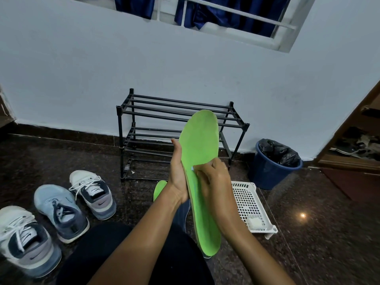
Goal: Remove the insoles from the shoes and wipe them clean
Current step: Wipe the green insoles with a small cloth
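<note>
Head view: a green insole (200, 161) stands nearly upright in front of the black shoe rack (176, 128), its toe end overlapping the rack's top bars and its heel end down by the person's lap. The left hand (178, 177) has its grip closed on the insole's left edge, thumb lying up along it. The right hand (213, 177) has its grip pinched on a small pale wipe (194, 168), pressed against the insole's green face about midway along.

A second insole (159, 190) lies on the floor just in front of the rack, mostly hidden behind the left wrist. Left of the rack and nearer the camera, three shoes sit in a loose row: a white one (92, 194), a blue one (59, 210) and another white one (24, 239). Right of the rack stands a blue bin (271, 163) with a black liner. In front of it lies a white perforated basket (248, 204).
</note>
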`<act>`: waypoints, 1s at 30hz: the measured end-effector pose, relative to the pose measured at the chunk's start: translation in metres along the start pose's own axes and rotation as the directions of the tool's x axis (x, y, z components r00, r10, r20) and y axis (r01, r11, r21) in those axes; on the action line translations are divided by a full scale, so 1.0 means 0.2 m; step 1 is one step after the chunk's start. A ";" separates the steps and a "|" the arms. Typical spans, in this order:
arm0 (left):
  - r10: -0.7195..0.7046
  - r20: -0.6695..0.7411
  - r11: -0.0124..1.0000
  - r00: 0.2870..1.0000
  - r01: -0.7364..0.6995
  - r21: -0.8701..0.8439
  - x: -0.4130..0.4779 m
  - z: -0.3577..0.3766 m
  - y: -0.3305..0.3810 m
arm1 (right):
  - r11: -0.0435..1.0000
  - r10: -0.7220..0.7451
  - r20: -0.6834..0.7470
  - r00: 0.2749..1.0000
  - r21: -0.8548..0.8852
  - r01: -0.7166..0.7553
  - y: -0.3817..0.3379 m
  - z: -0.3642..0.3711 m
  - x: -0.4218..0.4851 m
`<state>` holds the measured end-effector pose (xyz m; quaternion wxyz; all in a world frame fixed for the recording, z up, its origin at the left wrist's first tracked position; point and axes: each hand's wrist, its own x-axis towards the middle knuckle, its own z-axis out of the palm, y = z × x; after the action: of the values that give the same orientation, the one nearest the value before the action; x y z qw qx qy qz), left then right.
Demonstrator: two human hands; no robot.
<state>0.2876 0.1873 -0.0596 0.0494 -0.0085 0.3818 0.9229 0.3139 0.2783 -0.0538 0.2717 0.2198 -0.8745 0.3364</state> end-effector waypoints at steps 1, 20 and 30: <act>-0.007 0.003 1.000 1.000 0.007 0.000 0.00 0.00 0.00 | 1.000 -0.011 0.021 1.000 0.013 0.011 -0.01 0.00 -0.03; -0.010 -0.034 1.000 0.999 0.010 0.009 0.00 -0.01 0.00 | 1.000 0.015 0.036 0.999 0.004 -0.015 -0.02 0.01 -0.05; -0.004 -0.020 1.000 1.000 0.004 0.030 0.02 -0.02 -0.02 | 0.999 0.028 0.005 1.000 -0.042 -0.028 0.01 0.01 -0.03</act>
<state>0.2837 0.1875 -0.0648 0.0475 -0.0178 0.3959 0.9169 0.3166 0.2801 -0.0591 0.2690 0.2025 -0.8852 0.3209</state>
